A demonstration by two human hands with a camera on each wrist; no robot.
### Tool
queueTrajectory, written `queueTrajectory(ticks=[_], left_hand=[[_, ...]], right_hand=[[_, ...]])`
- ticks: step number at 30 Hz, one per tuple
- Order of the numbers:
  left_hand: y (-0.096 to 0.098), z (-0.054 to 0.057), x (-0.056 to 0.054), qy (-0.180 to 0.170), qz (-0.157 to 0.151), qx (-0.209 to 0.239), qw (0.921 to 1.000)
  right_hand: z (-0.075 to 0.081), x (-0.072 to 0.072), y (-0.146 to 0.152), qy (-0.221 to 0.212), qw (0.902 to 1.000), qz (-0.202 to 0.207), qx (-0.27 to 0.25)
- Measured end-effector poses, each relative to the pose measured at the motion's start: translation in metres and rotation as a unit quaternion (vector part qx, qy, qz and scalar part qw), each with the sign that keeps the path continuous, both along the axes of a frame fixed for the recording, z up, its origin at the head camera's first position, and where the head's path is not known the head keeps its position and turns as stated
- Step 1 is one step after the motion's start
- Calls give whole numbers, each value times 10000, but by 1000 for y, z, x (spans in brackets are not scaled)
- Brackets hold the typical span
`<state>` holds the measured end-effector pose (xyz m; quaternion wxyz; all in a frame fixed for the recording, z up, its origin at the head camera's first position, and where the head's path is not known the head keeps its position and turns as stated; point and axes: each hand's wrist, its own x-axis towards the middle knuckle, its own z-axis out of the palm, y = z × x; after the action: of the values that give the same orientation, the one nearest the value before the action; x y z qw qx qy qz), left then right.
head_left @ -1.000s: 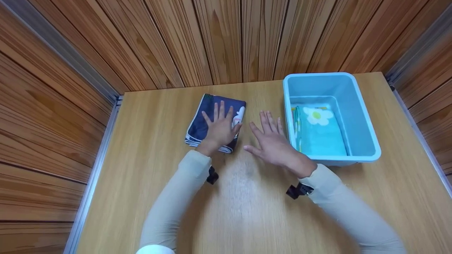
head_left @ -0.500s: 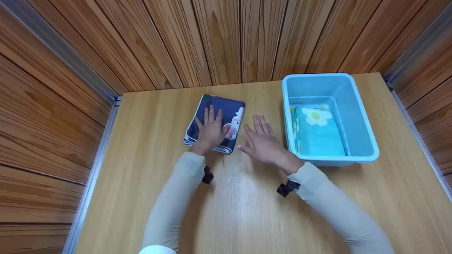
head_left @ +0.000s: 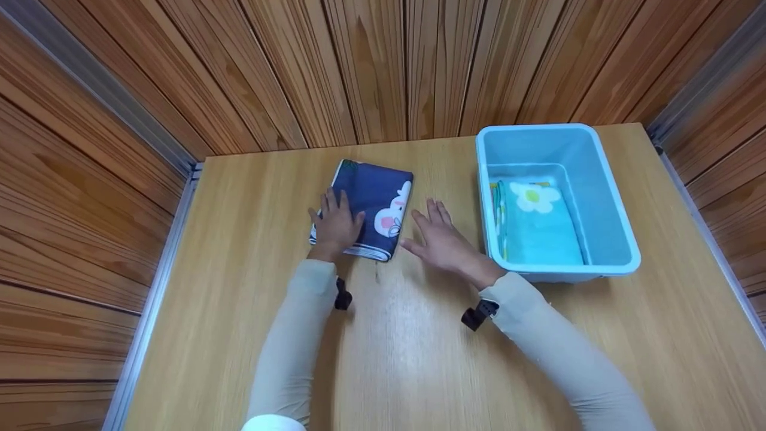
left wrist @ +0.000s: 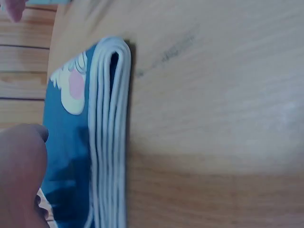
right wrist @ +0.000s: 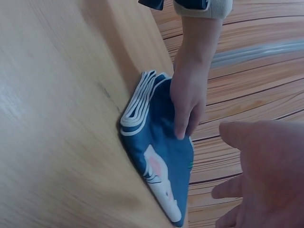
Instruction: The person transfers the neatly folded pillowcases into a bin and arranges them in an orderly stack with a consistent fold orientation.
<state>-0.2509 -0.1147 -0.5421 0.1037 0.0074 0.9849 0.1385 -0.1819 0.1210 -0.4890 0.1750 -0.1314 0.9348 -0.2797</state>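
Observation:
A folded navy cloth [head_left: 374,185] with a white rabbit print and white edging lies on the table, its stacked layers [left wrist: 109,137] facing the near side in the left wrist view. My left hand [head_left: 336,226] is over the cloth's left near part with fingers spread, close above or on it. Just right of the cloth, my right hand [head_left: 444,240] hovers with its fingers extended, holding nothing. In the right wrist view the left hand [right wrist: 190,97] has its fingertips at the cloth's top face.
A light blue plastic bin [head_left: 610,197] stands at the back right, with a folded turquoise cloth [head_left: 541,233] with a flower print inside. Wood-panelled walls [head_left: 377,72] border the wooden table [head_left: 395,359] at the back and sides.
My left hand has slid left and toward me across the cloth, uncovering the rabbit print. The right hand has shifted slightly left and nearer. The cloth lies about where it was.

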Motion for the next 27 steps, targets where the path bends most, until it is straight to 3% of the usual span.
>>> queueTrajectory(ticks=[10, 17, 27], left_hand=[[-14, -7, -3, 7, 595, 455, 9972], [-12, -5, 1, 1, 705, 657, 9953], [-14, -5, 1, 43, 788, 875, 9930]], right_hand=[[-19, -7, -14, -157, 9916, -783, -1018], [-32, -10, -21, -90, 9844, -886, -1520], [-48, -17, -25, -875, 9531, -1529, -2459]])
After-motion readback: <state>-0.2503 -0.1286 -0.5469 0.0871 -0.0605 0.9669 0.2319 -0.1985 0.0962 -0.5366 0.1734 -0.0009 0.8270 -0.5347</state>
